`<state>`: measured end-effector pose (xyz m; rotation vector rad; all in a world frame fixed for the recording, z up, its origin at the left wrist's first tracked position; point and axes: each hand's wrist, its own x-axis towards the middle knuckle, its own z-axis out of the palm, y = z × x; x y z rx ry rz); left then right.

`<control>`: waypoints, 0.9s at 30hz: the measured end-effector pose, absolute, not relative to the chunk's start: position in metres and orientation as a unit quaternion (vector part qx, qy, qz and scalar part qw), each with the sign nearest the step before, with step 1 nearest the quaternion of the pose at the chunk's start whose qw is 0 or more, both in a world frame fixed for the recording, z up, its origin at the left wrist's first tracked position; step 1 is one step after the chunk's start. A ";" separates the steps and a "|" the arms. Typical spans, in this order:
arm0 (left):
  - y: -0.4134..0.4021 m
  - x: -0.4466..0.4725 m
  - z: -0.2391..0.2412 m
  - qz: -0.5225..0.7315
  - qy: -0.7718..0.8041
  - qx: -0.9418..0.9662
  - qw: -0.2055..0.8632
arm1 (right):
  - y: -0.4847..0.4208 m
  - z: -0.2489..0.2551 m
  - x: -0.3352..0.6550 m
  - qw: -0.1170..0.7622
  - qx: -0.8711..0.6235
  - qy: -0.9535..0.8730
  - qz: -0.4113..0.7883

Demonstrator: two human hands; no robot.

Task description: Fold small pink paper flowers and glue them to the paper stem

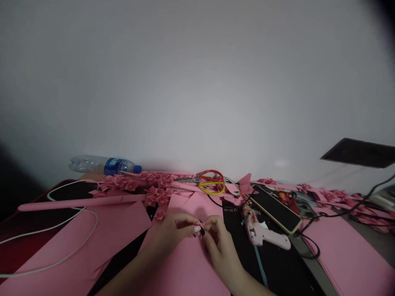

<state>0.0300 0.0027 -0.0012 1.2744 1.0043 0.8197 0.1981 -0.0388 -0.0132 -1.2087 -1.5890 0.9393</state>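
Piece (200,225) up at the fingertips, small and pink, right above the middle sheet, and that was where both hands met! Behind it all rose the wall (197,90), pale and wide, filling more than half the view. Down in front came the paper: the middle sheet (188,263) under the hands, more sheets (58,250) fanned out at the left, and another stack (354,246) over on the right. Across the left sheets ran the stick (80,202), long, pink and slim.

Then the bottle (92,164), down on its side by the wall, clear-walled with a blue label, its blue cap on and facing right; whether any liquid was in it, I could not tell. Over to the right lay the phone (276,207), aslant, dark screen up, and just beside it the gun (268,237), pale pink with a patterned nose. Scissors (197,180) next, one loop red and one yellow, lying among the flowers (156,195) beyond the hands.

Now the hands! The left hand (177,228) had thumb and forefinger pinching the piece from one side; the right hand (219,238) met it from the other, thumb and forefinger closed in, remaining fingers curled. The piece itself was mostly covered, its shape too small to read.
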 end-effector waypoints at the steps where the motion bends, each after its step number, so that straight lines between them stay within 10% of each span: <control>1: 0.003 0.030 -0.001 0.353 0.438 0.556 0.612 | -0.039 -0.014 0.198 0.449 -0.490 -0.642 0.382; 27: 0.001 0.031 0.000 0.330 0.453 0.573 0.598 | -0.037 -0.012 0.199 0.443 -0.501 -0.651 0.360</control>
